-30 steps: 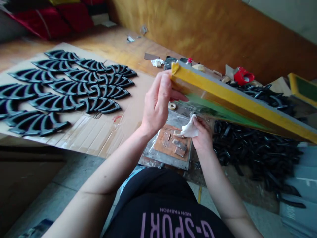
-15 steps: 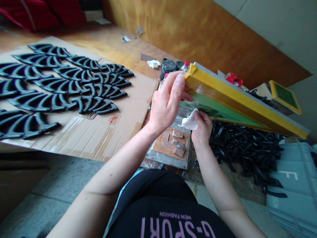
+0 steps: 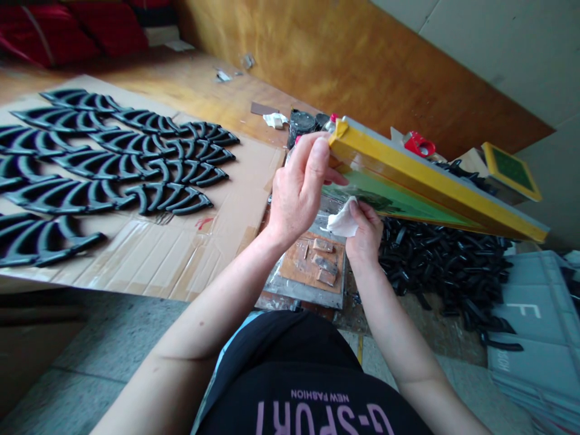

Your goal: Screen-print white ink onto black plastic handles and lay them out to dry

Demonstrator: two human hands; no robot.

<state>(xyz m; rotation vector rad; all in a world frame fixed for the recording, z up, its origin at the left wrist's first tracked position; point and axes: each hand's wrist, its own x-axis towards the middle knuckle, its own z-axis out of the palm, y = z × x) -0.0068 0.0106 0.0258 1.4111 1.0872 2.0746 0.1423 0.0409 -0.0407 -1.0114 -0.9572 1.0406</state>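
Black shirt (image 3: 312, 376): "NEW FASHION" and "G-SPORT", both upside down | grey crate (image 3: 530, 277): white letter "F", turned sideways | smaller lettering there: not readable

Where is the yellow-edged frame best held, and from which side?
Probably grip the yellow-edged frame at its left corner, coming from the left: the frame is tilted with this end raised, and its edge suits a pinch, as the left hand shows.

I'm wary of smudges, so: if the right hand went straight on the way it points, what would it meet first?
Probably the green underside of the tilted yellow-edged frame, perhaps with the white cloth in the right hand touching first; depth is unclear here.
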